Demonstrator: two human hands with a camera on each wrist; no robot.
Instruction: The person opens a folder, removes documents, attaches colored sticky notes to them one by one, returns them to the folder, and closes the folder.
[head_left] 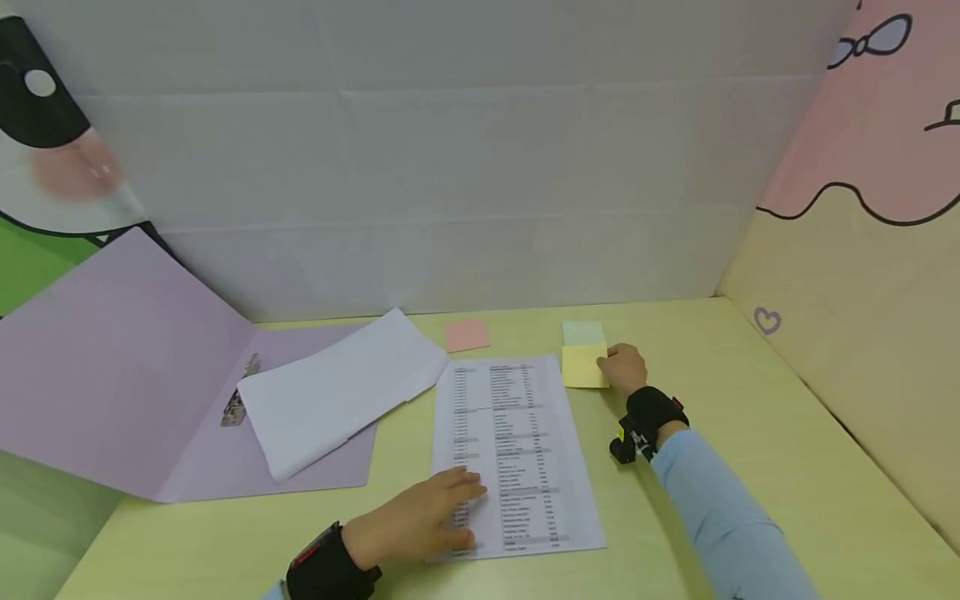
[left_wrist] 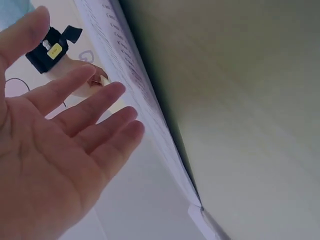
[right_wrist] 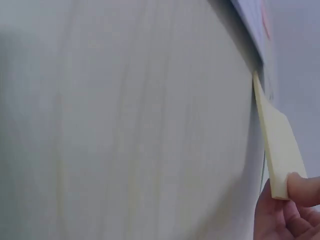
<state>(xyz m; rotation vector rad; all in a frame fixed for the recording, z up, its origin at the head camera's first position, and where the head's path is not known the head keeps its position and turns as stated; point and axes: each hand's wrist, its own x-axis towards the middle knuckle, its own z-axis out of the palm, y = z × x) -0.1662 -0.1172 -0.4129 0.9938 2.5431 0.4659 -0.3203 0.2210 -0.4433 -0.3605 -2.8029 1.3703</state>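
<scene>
My right hand [head_left: 625, 368] pinches the right edge of a yellow sticky note pad [head_left: 583, 367]. In the right wrist view the thumb lies on top of the pad [right_wrist: 279, 142] and the fingers are under it; its near edge is tilted up off the table. A pale green sticky note [head_left: 582, 332] lies just behind the pad. My left hand [head_left: 431, 518], fingers spread and nearly straight, is over the lower left of a printed sheet [head_left: 517, 458] covered in columns of text. Whether it touches the sheet, I cannot tell.
A purple folder [head_left: 112, 367] stands spread at the left, with a metal clip [head_left: 238, 400] near its fold. White papers [head_left: 345, 387] lie aslant on it, reaching the printed sheet. A pink sticky note [head_left: 467, 335] lies near the back wall [head_left: 480, 167]. A side wall [head_left: 862, 308] bounds the right.
</scene>
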